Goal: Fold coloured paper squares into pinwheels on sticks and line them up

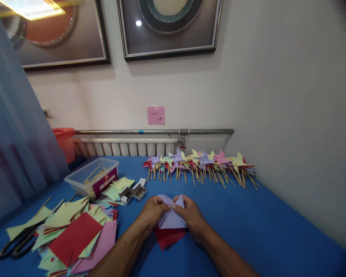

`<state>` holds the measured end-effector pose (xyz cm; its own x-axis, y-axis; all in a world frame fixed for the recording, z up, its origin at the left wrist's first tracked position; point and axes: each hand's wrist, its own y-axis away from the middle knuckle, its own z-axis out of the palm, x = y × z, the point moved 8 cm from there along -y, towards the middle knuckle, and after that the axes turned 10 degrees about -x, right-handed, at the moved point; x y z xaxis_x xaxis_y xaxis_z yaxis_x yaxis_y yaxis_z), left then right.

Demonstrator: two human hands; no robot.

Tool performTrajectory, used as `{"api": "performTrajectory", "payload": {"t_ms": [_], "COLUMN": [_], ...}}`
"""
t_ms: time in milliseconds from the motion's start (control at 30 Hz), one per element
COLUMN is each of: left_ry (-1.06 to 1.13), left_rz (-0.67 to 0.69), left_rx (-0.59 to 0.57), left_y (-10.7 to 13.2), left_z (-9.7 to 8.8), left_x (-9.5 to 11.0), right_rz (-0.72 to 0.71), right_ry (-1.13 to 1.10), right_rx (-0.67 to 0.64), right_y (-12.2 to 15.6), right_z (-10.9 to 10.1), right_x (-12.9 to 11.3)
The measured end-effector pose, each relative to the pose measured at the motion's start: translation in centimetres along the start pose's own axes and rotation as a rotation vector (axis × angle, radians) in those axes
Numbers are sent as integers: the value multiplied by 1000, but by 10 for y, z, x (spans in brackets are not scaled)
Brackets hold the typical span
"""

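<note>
Between my two hands is a lilac paper square (pixel 172 219) with slits cut in from its corners. My left hand (pixel 153 211) pinches its left side, the thumb near the middle of the paper. On the other side my right hand (pixel 192 215) grips it, thumb also close to the centre. Two of the paper's upper points stand up beside the fingers. A red paper piece (pixel 169 237) shows below the lilac one; whether a hand touches it is hidden.
A pile of cut paper squares (pixel 75 234) lies at left with black-handled scissors (pixel 20 242). Behind are a clear plastic box (pixel 72 180) of sticks and small open boxes (pixel 138 192). Finished paper pinwheels (pixel 203 161) line the back of the blue table (pixel 248 231), below a wall pipe (pixel 118 132).
</note>
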<state>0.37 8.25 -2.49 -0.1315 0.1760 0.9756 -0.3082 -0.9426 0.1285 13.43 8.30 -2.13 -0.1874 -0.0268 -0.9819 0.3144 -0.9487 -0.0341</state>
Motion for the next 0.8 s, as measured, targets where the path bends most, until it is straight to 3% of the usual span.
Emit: {"api": "performTrajectory", "payload": {"t_ms": [567,800], "left_ry": [58,-9], "left_rz": [5,21], "left_rx": [0,65], "left_y": [-2,1], "left_z": [0,0], "left_x": [-4,0], "right_rz": [-22,-21], "right_ry": [21,76], "right_rx": [60,75], "right_y": [-3,-5], "right_z": [-6,-10], "right_x": [5,9]}}
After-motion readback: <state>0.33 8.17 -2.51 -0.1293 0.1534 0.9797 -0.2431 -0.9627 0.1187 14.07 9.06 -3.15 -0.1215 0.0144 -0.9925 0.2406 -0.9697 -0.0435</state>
